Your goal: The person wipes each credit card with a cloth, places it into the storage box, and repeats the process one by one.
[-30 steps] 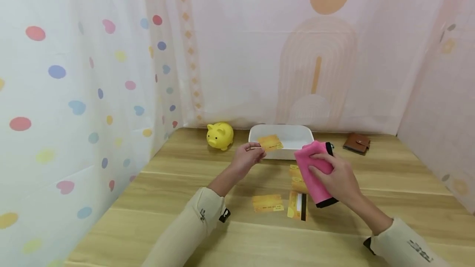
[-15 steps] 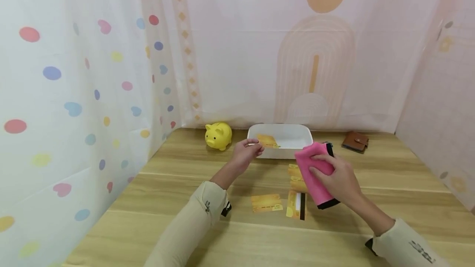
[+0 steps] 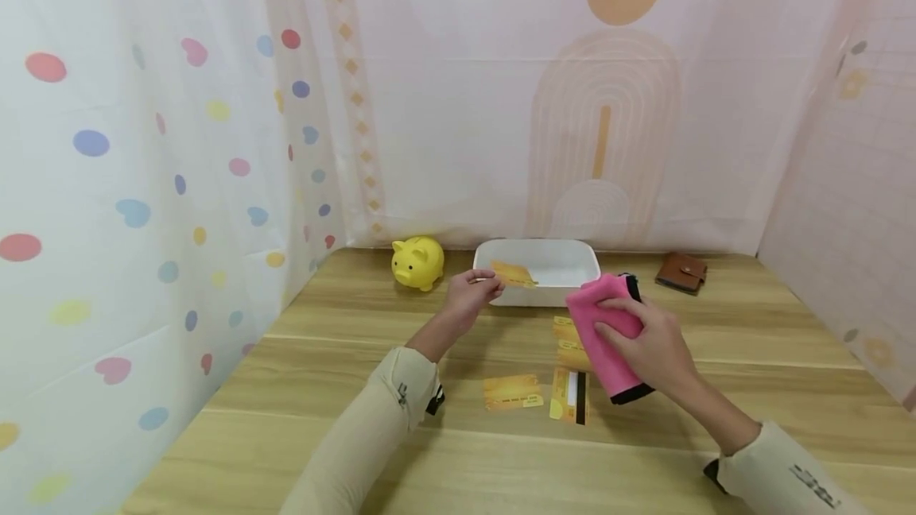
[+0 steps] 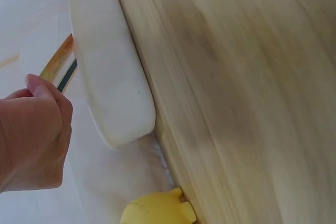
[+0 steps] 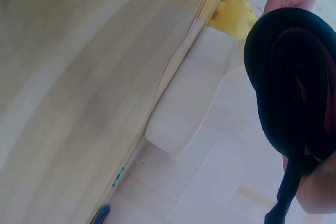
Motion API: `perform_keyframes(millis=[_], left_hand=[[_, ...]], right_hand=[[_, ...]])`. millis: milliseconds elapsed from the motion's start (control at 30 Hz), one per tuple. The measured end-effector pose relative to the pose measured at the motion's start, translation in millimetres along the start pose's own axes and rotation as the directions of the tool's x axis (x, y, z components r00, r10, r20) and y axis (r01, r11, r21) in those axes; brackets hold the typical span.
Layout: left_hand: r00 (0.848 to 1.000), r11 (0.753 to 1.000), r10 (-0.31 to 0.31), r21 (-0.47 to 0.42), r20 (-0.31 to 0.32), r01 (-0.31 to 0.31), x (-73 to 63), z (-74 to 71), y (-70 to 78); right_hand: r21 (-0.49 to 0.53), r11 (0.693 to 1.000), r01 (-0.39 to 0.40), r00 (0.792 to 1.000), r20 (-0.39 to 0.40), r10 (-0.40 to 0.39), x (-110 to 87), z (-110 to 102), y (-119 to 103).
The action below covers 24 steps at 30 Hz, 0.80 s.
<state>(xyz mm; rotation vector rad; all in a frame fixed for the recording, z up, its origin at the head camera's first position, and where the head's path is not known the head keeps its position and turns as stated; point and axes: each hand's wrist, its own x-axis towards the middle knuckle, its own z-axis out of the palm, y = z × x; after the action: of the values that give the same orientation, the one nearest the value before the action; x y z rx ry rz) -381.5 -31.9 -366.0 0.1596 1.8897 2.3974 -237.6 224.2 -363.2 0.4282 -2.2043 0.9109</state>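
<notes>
My left hand (image 3: pixel 468 296) pinches an orange-yellow bank card (image 3: pixel 514 273) by its edge, overlapping the front rim of the white tray (image 3: pixel 529 296) in the head view. In the left wrist view the card (image 4: pixel 60 61) shows a dark stripe on one face. My right hand (image 3: pixel 651 344) grips a folded pink cloth (image 3: pixel 604 332) with black edging, held above the table. Its rolled dark end (image 5: pixel 289 87) fills much of the right wrist view. Below it lie more bank cards: one face up (image 3: pixel 513 393), one stripe side up (image 3: pixel 570 396), and others (image 3: pixel 572 354) partly hidden by the cloth.
A yellow piggy bank (image 3: pixel 418 263) stands left of the tray at the back of the wooden table (image 3: pixel 286 420). Toward the back right lies a brown wallet (image 3: pixel 682 272). A small teal-and-dark item (image 5: pixel 118 176) shows near the tray. Patterned curtains (image 3: pixel 444 102) enclose the table.
The card in my left hand has dipped and tilted over the tray's front rim. My right hand keeps its grip on the cloth nearly still. The head view has shifted slightly.
</notes>
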Motion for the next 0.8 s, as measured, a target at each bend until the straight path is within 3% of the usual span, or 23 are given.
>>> perform_keyframes(millis=[300,567,667,800], left_hand=[[0.999,0.999,-0.018,0.046,0.027,0.017,1.9,-0.1,1.8],[0.984,0.979,-0.056,0.203,0.168,0.022,-7.0,-2.6,1.5],[0.971,0.958,-0.065,0.286,0.228,-0.003,-15.7,-3.2,1.4],[0.948,0.891,-0.053,0.444,0.314,-0.097,-30.1,-6.3,2.3]], right_hand=[[-0.003,1.0,0.003,1.0,-0.002,-0.003,0.0,-1,-1],[0.001,1.0,-0.002,1.0,0.001,0.002,-1.1,-2,-1],[0.001,1.0,-0.006,1.0,0.003,0.006,-1.6,-3,-1],[0.006,1.0,-0.015,1.0,0.01,0.015,-1.7,-4,-1]])
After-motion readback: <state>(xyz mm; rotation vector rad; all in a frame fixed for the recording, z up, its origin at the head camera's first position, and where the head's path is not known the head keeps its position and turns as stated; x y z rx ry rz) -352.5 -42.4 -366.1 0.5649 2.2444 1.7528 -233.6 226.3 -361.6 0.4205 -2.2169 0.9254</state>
